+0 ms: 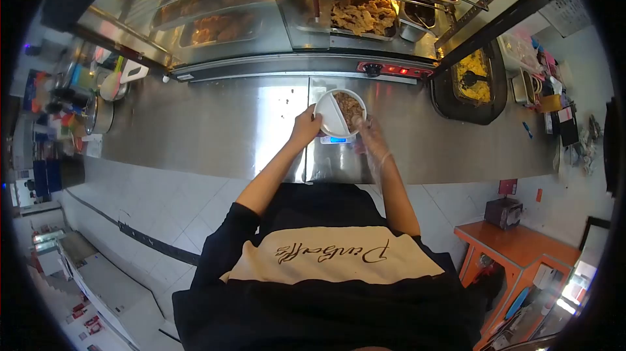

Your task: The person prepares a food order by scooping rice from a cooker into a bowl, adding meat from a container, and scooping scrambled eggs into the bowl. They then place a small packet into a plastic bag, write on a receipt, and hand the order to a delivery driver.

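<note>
A round white bowl (pixel 331 116) with a divider is in front of me above the steel counter. Brown chopped food (pixel 350 104) fills its right compartment; the left one shows bare white. My left hand (pixel 306 125), ungloved, grips the bowl's left rim with its fingers closed. On the opposite side my right hand (pixel 372 134), in a clear plastic glove, is closed at the lower right rim, its fingertips by the food. A small scale (pixel 336 140) with a lit blue display shows just under the bowl's near edge; the bowl hides the rest of it.
A heated glass cabinet (pixel 287 66) with trays of fried food spans the back of the counter (pixel 202 136). At right sits a black pan (pixel 456 111) of yellow food with a dark utensil. Pots and tools (pixel 101 116) crowd the left end.
</note>
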Tool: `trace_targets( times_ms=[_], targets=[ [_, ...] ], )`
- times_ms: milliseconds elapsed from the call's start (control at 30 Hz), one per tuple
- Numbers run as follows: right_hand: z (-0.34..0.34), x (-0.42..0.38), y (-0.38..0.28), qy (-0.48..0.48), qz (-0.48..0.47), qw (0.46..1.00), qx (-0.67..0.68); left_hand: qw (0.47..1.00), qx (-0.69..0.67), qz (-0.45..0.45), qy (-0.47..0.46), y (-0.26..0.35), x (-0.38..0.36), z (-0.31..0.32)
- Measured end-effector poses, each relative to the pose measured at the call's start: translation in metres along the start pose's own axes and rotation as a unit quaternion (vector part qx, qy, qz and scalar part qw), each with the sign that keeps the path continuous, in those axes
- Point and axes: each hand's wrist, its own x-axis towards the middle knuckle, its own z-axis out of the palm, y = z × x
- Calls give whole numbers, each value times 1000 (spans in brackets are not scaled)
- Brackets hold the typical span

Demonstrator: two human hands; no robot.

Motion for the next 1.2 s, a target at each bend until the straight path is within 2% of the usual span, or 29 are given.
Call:
trace_targets(
  times_ms=[100, 133, 233, 267, 300, 367, 467, 500, 567, 600, 700, 733, 800, 867, 933, 1033, 1100, 1167, 1200],
  targets=[
    [19, -31, -13, -2, 9, 999, 35, 996, -78, 22, -30, -12, 7, 5],
    [23, -39, -17, -4, 9, 998, 55, 992, -102, -19, -67, -25, 10, 11],
    [28, -53, -20, 62, -49, 990, 116, 956, -282, -26, -77, 16, -16, 23],
    [26, -54, -27, 110, -60, 985, 117, 958, -272, -28, -92, 28, -20, 27],
    [19, -52, -24, 130, -57, 981, 131, 942, -322, -41, -87, 48, -28, 34],
    [-9, -50, -13, 167, -50, 973, 153, 919, -365, -23, -145, 62, -30, 51],
    [-47, -55, -9, 199, -49, 959, 195, 958, -137, -8, -250, 72, -21, 65],
    [-61, -55, -6, 212, -52, 955, 198, 966, -26, 68, -247, 61, -19, 69],
    [-92, -43, 26, 205, -89, 950, 217, 932, 196, 210, -223, 27, -20, 70],
    [-106, -38, 42, 198, -106, 948, 227, 904, 310, 179, -235, 20, -29, 63],
    [-126, -34, 58, 227, -21, 922, 313, 867, 440, 105, -212, 18, -64, 36],
    [-125, -38, 55, 264, -37, 908, 324, 870, 436, 94, -209, 10, -69, 32],
    [-105, -61, 12, 443, 20, 874, 199, 871, 431, 111, -208, -9, -73, 29],
    [-95, -66, 3, 569, -22, 821, 32, 880, 413, 117, -204, -21, -76, 28],
    [-90, -55, 1, 633, -167, 740, -153, 876, 431, 118, -182, -29, -75, 30],
    [-44, -15, -38, 425, -361, 823, -107, 883, 424, 126, -156, -36, -73, 27],
    [23, -39, -133, 302, -459, 819, -167, 880, 425, 160, -140, -40, -72, 24],
    [68, -45, -188, 155, -421, 875, -179, 877, 421, 190, -133, -53, -66, 28],
    [87, -35, -207, 170, -457, 847, -210, 881, 406, 210, -121, -57, -65, 28]
  ],
)
